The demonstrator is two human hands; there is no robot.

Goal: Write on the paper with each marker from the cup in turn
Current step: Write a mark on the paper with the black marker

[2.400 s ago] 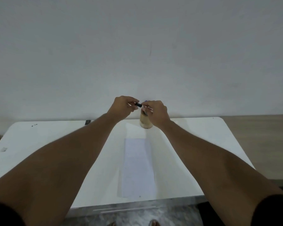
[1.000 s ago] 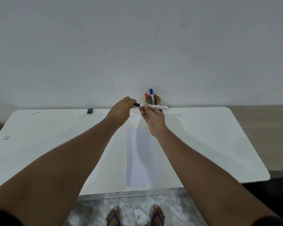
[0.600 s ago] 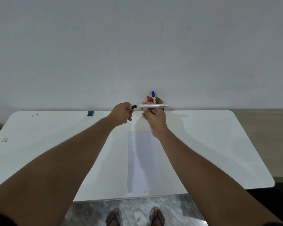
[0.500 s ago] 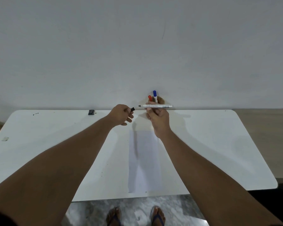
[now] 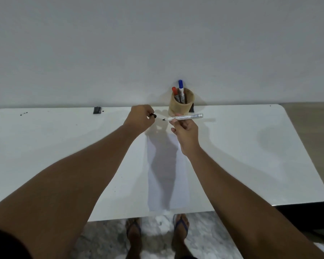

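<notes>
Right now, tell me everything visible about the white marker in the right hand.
The white-barrelled marker with a black tip is uncapped. Its small dark nib points left and its silvery end right, with unreadable print along the barrel. It lies almost level above the white table, just in front of the tan cup. Only the right hand touches it, pinching the barrel. The left hand holds its black cap apart from the nib.

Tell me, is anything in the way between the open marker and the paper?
Nothing visible. The right hand holds the uncapped marker level above the far end of the paper, which lies bare. The left hand holds the cap off to the side.
</notes>
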